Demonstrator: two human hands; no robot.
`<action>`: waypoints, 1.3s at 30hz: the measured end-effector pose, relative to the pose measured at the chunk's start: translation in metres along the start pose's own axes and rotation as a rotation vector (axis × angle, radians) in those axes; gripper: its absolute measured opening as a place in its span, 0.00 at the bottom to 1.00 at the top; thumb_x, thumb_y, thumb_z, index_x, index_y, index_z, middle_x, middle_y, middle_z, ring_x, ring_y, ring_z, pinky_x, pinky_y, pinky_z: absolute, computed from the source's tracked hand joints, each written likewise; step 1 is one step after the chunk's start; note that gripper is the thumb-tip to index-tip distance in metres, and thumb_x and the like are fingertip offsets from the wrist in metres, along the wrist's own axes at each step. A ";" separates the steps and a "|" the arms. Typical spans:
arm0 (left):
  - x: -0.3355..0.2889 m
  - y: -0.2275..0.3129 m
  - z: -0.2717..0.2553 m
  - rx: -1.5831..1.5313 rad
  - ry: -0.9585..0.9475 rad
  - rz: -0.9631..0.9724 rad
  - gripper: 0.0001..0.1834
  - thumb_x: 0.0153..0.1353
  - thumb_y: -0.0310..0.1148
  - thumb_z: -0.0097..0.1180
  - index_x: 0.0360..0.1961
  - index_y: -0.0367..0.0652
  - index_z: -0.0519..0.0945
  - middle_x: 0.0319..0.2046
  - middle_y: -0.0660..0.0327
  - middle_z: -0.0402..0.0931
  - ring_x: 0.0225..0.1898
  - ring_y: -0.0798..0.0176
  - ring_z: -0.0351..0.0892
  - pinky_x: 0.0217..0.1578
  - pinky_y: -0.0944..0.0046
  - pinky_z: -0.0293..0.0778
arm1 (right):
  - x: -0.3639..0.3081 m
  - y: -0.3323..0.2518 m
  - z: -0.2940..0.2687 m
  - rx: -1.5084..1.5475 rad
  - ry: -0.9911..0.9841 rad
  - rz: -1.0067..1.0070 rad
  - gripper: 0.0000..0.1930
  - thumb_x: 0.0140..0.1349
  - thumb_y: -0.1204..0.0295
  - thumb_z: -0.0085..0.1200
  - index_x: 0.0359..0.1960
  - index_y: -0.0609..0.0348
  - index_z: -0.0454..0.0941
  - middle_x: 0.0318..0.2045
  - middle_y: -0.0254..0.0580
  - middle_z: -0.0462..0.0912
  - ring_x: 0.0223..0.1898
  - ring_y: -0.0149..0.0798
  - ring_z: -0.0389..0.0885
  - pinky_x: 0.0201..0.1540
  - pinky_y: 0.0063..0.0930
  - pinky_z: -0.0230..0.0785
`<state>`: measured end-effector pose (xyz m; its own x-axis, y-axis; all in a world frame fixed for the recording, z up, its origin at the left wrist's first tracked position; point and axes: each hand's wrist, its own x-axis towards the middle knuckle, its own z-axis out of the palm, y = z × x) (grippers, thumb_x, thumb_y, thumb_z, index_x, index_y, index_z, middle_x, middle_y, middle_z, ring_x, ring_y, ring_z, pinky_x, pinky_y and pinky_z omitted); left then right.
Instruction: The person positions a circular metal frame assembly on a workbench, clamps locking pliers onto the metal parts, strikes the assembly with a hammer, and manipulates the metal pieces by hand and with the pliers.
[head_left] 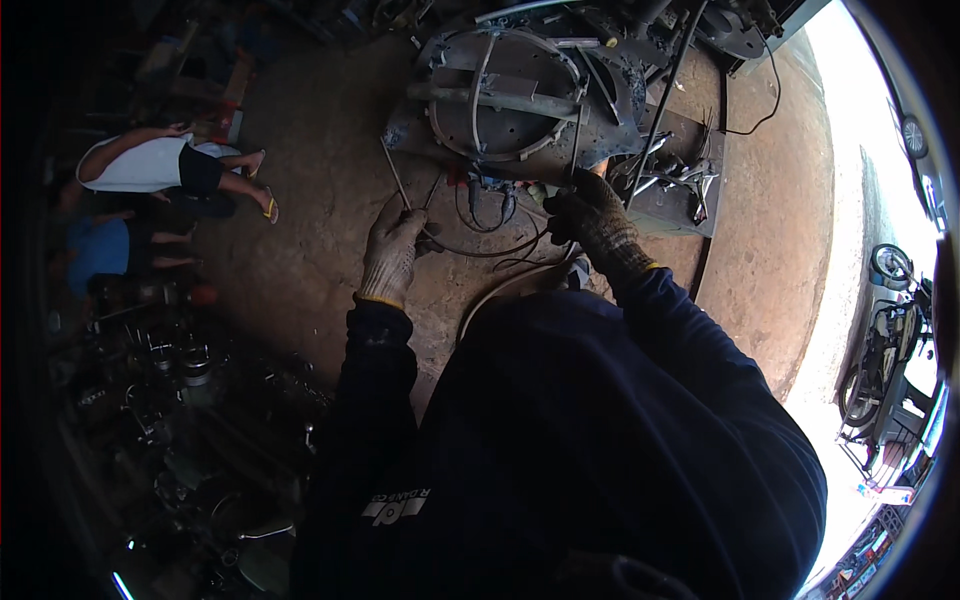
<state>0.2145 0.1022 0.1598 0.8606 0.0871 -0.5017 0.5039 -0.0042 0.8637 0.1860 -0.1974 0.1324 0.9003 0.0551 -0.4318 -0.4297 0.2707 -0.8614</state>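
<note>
My left hand (393,248), in a pale knitted work glove, is closed around a thin metal rod (397,172) that points up toward the near left corner of a steel work table (410,125). In a darker, dirty glove, my right hand (597,222) grips another straight rod length (577,140) at the table's near right. A thin curved line (485,254) sags between both hands; whether it joins the two lengths into one bent rod, I cannot tell. On the table lies a round metal frame (481,85) with crossing bars.
Metal parts (690,180) lie on a lower surface to the right, beside a long upright dark bar (665,100). Dark cables (485,215) hang below the table edge. Two people (140,165) are at the left. Machine parts (195,365) crowd the lower left; motorcycles (885,340) stand outside at right.
</note>
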 end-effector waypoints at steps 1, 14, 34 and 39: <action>0.004 0.005 0.003 -0.027 -0.025 0.052 0.21 0.66 0.29 0.58 0.60 0.38 0.76 0.41 0.57 0.81 0.38 0.62 0.83 0.39 0.61 0.82 | 0.003 -0.002 -0.001 0.032 -0.012 -0.013 0.26 0.70 0.69 0.54 0.66 0.64 0.63 0.39 0.50 0.83 0.30 0.40 0.84 0.31 0.33 0.79; 0.077 0.068 0.014 -0.255 -0.444 0.026 0.21 0.71 0.26 0.49 0.64 0.41 0.74 0.44 0.55 0.83 0.43 0.56 0.85 0.46 0.57 0.83 | 0.029 -0.017 -0.007 0.141 0.181 -0.127 0.32 0.68 0.67 0.57 0.69 0.69 0.61 0.39 0.51 0.84 0.32 0.37 0.83 0.33 0.30 0.77; 0.192 0.100 -0.017 0.170 -0.771 0.044 0.17 0.68 0.29 0.56 0.56 0.34 0.77 0.43 0.57 0.82 0.43 0.60 0.84 0.44 0.63 0.83 | 0.040 -0.006 0.067 0.116 0.617 -0.180 0.26 0.69 0.65 0.56 0.64 0.68 0.69 0.41 0.49 0.85 0.31 0.35 0.82 0.34 0.31 0.77; 0.201 0.078 -0.020 0.194 -0.824 0.151 0.17 0.68 0.29 0.56 0.56 0.34 0.77 0.45 0.58 0.82 0.44 0.63 0.83 0.44 0.63 0.82 | 0.045 -0.009 0.071 0.116 0.628 -0.152 0.28 0.67 0.64 0.58 0.63 0.70 0.69 0.41 0.50 0.85 0.30 0.35 0.82 0.30 0.29 0.77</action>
<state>0.4257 0.1389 0.1272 0.6601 -0.6789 -0.3215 0.3185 -0.1347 0.9383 0.2356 -0.1292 0.1399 0.7235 -0.5543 -0.4115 -0.2590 0.3345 -0.9061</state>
